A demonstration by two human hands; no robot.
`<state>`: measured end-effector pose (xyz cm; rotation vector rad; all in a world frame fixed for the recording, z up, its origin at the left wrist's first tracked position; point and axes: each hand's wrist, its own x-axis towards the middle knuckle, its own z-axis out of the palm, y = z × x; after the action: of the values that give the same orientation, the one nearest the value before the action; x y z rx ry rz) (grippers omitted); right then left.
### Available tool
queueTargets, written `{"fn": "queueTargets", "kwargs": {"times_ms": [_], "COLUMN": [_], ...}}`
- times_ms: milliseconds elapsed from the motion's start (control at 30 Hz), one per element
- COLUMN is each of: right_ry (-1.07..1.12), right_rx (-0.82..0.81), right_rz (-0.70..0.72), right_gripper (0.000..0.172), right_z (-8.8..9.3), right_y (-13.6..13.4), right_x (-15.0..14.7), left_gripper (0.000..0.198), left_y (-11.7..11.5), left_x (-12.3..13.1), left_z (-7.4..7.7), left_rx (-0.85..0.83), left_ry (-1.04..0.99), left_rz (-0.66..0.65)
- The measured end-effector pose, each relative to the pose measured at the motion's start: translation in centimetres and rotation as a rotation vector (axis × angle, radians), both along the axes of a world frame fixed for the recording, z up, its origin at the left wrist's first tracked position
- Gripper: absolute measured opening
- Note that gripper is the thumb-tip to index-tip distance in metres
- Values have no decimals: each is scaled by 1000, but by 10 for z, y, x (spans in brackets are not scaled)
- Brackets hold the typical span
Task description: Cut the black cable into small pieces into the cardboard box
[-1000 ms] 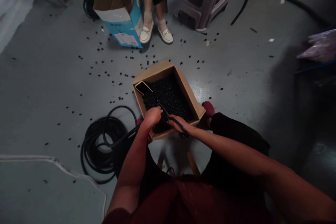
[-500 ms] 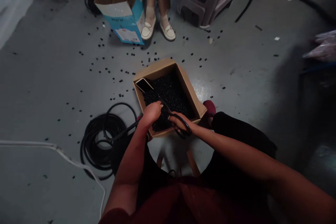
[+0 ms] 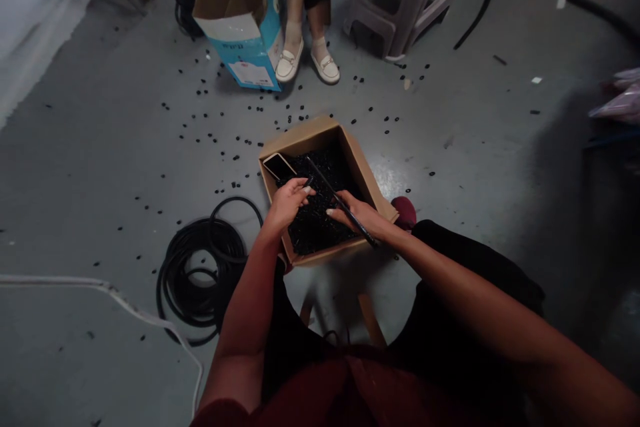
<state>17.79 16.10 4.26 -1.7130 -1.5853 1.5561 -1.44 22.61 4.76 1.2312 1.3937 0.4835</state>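
Over the open cardboard box (image 3: pixel 360 160), my left hand (image 3: pixel 289 203) pinches a short black piece (image 3: pixel 309 181) at its fingertips. It looks like the end of black tubing, but most of it is hidden by the fingers. My right hand (image 3: pixel 361 215) grips a pair of black scissors (image 3: pixel 325 180), seen edge-on, with the blades pointing away to the upper left. Many small black cut pieces (image 3: pixel 320 230) fill the box beneath both hands. A phone with a dark screen (image 3: pixel 279 166) leans in the box's far left corner.
A coil of black tubing (image 3: pixel 173 263) lies on the floor at the left, near a white cable (image 3: pixel 135 305). Small black rings are scattered across the floor. Beyond the box are a blue-and-white carton (image 3: pixel 247 53), another person's feet (image 3: pixel 327 68) and a plastic stool (image 3: pixel 380 20).
The scissors have turned edge-on in my right hand, and its fingers have loosened from the handle loops. My left hand has shifted slightly up, its fingers now less curled. The view has tilted slightly.
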Motion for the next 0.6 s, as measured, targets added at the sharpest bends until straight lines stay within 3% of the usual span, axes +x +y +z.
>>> {"fn": "queueTargets", "kwargs": {"times_ms": [167, 433, 600], "right_ry": [-53, -70, -55], "right_rx": [36, 16, -3], "right_rz": [73, 137, 175], "right_gripper": [47, 47, 49], "right_z": [5, 6, 9], "right_y": [-1, -1, 1], "right_x": [3, 2, 5], "left_gripper": [36, 19, 19], "left_y": [1, -1, -1], "left_x": [-2, -2, -2], "left_z": [4, 3, 4], "left_rx": [12, -54, -73], "left_ry": [-11, -89, -127], "left_rz": [7, 65, 70]}}
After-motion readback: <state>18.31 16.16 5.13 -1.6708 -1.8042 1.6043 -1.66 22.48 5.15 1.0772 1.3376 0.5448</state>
